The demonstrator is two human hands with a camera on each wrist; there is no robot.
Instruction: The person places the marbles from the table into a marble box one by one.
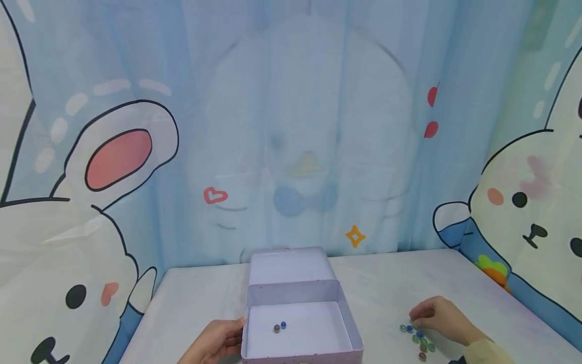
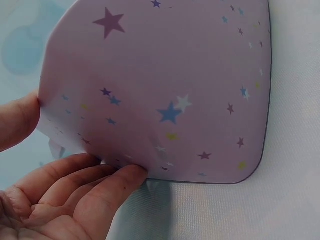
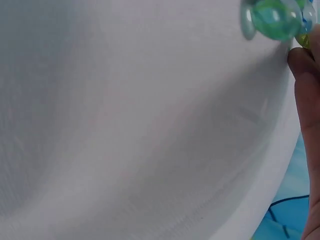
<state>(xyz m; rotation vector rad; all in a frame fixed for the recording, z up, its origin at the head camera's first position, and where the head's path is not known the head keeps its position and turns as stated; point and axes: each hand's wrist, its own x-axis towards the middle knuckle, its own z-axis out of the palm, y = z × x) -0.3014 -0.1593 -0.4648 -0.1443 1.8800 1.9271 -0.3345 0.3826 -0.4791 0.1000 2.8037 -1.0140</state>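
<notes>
An open lilac tin box (image 1: 294, 292) stands in the middle, its lid tipped back; a brown marble (image 1: 277, 328) and a blue marble (image 1: 284, 325) lie inside. My left hand (image 1: 217, 339) holds the box's left wall, thumb at the rim. In the left wrist view its fingers touch the star-printed side (image 2: 200, 65). To the right, several green, blue and brown glass marbles (image 1: 431, 347) lie in a loose cluster. Over them, my right hand (image 1: 440, 317) has curled fingers pinching a yellow-green marble (image 3: 303, 41), partly hidden by the fingertips. A green marble (image 3: 275, 19) shows beside it.
A white cloth (image 1: 386, 283) covers the table. Behind it hangs a light blue curtain (image 1: 309, 101) with printed cartoon animals, which also comes round on both sides. The raised lid (image 1: 291, 265) reaches near the table's back edge.
</notes>
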